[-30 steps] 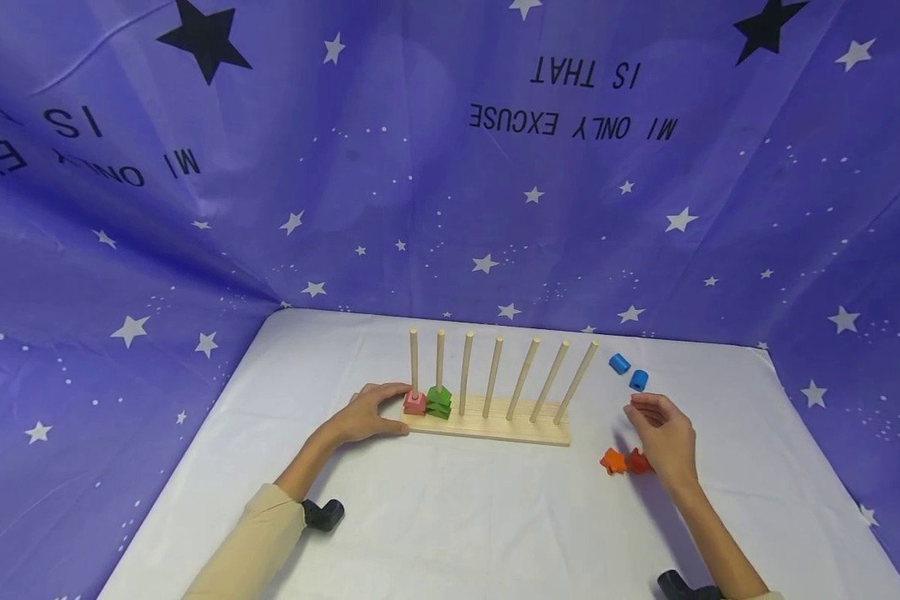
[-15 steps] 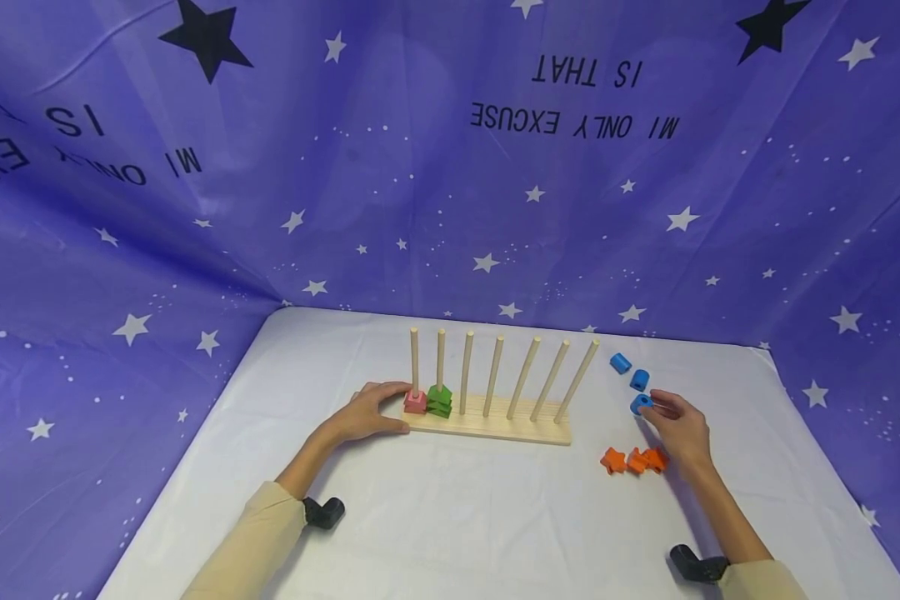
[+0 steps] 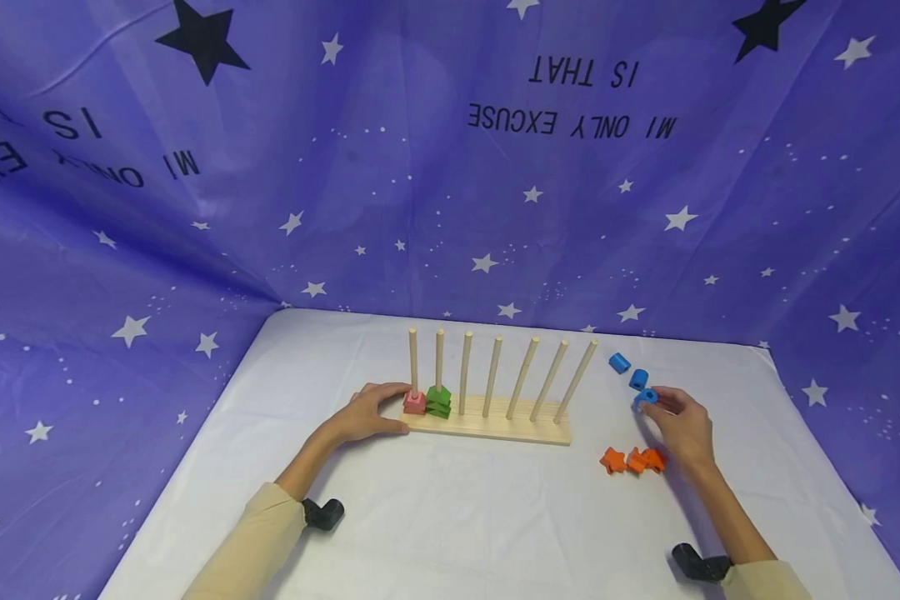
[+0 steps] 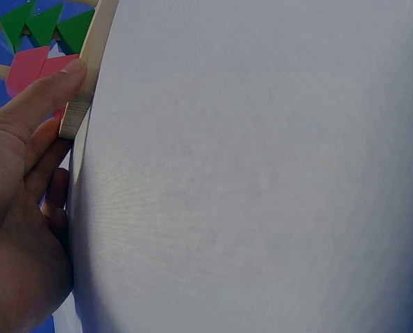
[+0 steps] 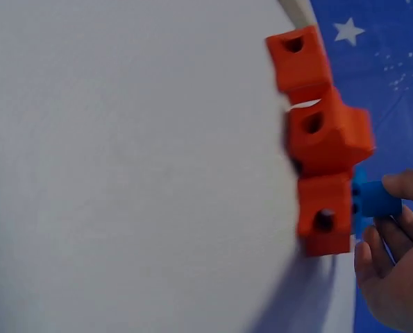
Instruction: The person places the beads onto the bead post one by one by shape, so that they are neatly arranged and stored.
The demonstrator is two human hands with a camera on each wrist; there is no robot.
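A wooden peg board (image 3: 487,429) with a row of upright pegs stands mid-table. My left hand (image 3: 367,415) grips its left end, the thumb (image 4: 64,82) on the front edge and the fingers round behind. Pink beads (image 3: 415,403) sit at the foot of the leftmost peg, and green zigzag beads (image 3: 438,402) on the one beside it. At the right, my right hand (image 3: 688,427) pinches a blue bead (image 5: 381,200) between thumb and fingers, its hole facing up in the head view. Two more blue beads (image 3: 618,362) lie just beyond it.
Three orange star-shaped beads (image 3: 612,461) lie in a row on the white cloth, nearer me than the right hand. The pegs (image 3: 525,375) rise tall between the hands. A purple star-printed curtain (image 3: 450,167) walls the table's back and sides.
My right hand has moved right, uncovering the third orange bead. The blue bead in its fingers has come into view, then shifted slightly away from me and turned. My left hand stays put.
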